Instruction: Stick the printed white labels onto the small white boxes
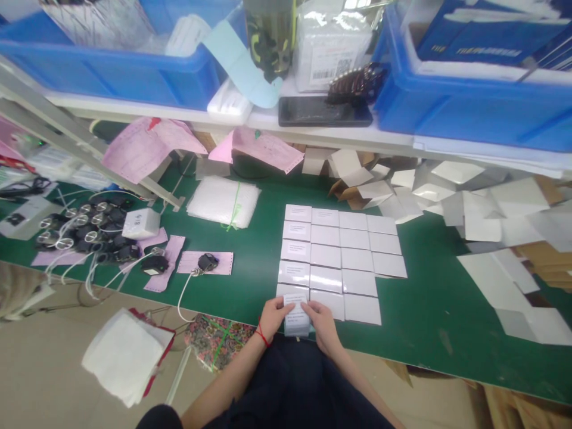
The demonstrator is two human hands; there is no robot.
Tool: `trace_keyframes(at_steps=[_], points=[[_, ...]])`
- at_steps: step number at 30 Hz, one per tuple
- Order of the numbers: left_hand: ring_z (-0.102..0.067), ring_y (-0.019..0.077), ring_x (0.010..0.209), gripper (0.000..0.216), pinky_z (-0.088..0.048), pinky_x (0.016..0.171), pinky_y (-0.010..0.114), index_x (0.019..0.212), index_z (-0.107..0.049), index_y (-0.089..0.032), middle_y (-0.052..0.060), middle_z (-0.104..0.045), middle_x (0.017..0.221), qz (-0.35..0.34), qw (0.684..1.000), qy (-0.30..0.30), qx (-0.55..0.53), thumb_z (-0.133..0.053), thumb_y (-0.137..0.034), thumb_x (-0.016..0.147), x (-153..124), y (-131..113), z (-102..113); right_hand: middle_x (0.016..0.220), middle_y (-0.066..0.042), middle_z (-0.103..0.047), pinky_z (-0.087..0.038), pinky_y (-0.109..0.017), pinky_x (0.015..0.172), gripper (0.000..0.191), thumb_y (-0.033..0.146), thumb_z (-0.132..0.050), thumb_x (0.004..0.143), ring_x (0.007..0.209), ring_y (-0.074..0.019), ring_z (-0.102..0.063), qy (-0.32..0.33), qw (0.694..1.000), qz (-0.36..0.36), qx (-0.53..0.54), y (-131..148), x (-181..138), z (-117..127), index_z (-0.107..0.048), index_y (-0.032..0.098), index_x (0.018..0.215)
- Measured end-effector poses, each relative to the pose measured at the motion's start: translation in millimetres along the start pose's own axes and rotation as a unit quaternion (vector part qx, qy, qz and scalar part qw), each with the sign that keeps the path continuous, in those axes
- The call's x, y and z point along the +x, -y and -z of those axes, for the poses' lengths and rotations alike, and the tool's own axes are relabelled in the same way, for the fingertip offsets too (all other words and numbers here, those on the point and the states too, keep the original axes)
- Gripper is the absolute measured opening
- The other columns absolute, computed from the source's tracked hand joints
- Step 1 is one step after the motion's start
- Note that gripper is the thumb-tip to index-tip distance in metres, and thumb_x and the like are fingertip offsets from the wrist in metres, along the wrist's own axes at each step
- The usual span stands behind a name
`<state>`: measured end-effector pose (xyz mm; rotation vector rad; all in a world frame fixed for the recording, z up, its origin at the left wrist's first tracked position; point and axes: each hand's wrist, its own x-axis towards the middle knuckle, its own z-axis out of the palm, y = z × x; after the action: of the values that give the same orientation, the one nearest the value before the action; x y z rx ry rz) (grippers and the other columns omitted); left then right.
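Note:
At the table's front edge I hold a small stack of white printed labels [297, 325] between both hands. My left hand [270, 320], with a red string on the wrist, grips its left side, thumb on top. My right hand [323, 325] pinches the right side, thumb and fingers closed on it. Just beyond them, flat white boxes [356, 258] lie side by side in rows on the green table [429, 310]. Labels [297, 250] with small print show on the left column and on a box in the back row. The stack covers part of the nearest left box.
Unfolded white cartons [482, 214] heap at the right. Left are a tied white bundle [223, 201], black devices with white cables [89, 229], and one device [208, 262] on pink paper. Above, a shelf [250, 125] carries blue bins [111, 74] and a black phone-like slab [325, 112].

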<state>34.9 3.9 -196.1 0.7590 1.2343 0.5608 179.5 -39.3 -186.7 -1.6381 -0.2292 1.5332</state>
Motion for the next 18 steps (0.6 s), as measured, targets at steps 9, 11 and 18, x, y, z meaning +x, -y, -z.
trace_keyframes(at_steps=[9, 11, 18], points=[[-0.055, 0.0158, 0.056, 0.050, -0.042, 0.054, 0.027, 0.068, -0.068, -0.011, 0.003, -0.063, 0.061, -0.005, 0.991, -0.017, 0.135, -0.064, -0.061, 0.070, 3, 7, 5, 0.078, -0.008, -0.074, -0.050, -0.032, 0.067, 0.040, 0.045, -0.081, 0.054, 0.075, -0.0226, -0.064, -0.046, 0.999, -0.002, 0.022, -10, 4, 3, -0.072, 0.014, 0.077], [-0.054, 0.0153, 0.054, 0.048, -0.041, 0.052, 0.026, 0.070, -0.066, -0.013, 0.002, -0.061, 0.060, -0.009, 0.989, -0.023, 0.147, -0.061, -0.061, 0.072, -1, 5, 5, 0.078, -0.008, -0.074, -0.050, -0.033, 0.068, 0.041, 0.045, -0.081, 0.053, 0.075, -0.0227, -0.064, -0.069, 0.998, 0.004, 0.012, -13, 7, 4, -0.072, 0.013, 0.077], [-0.053, 0.0136, 0.057, 0.038, -0.042, 0.058, 0.026, 0.069, -0.053, -0.019, -0.003, -0.054, 0.060, -0.104, 0.954, -0.091, 0.266, -0.053, -0.054, 0.085, -22, -5, 15, 0.079, -0.009, -0.075, -0.050, -0.032, 0.070, 0.037, 0.047, -0.076, 0.057, 0.075, -0.0231, -0.064, -0.107, 0.993, 0.032, -0.031, -12, 7, 3, -0.074, 0.014, 0.075]])
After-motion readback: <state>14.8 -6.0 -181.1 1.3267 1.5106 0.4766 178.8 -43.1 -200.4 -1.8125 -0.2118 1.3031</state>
